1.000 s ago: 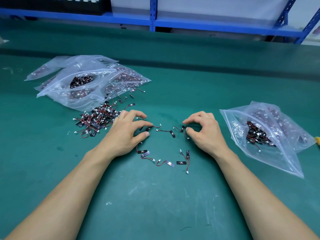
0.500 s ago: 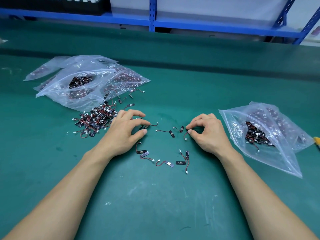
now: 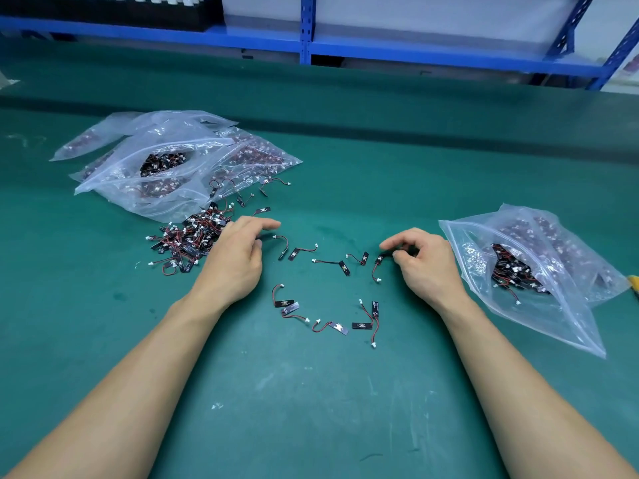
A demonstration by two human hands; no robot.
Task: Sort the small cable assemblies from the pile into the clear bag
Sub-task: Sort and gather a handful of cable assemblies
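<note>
Mid-pick at desk (image 3: 311, 392) centre. Pinching one cable assembly (image 3: 377, 266) with right hand (image 3: 427, 267). Resting left hand (image 3: 235, 261), loosely curled, beside pile (image 3: 188, 242); can't tell if holding. Next: carry to clear bag (image 3: 553, 316) by right edge, drop inside.

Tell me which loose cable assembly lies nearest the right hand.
The upper row's rightmost cable assembly, its black tab at the right hand's fingers; others lie farther off.

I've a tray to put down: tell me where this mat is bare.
Bare: the near mat between the forearms, below the loose cable assemblies; also the stretch between the stacked bags and the clear bag, back to the blue shelving. Crowded: the pile beside the left hand, and from there to the right hand.
</note>
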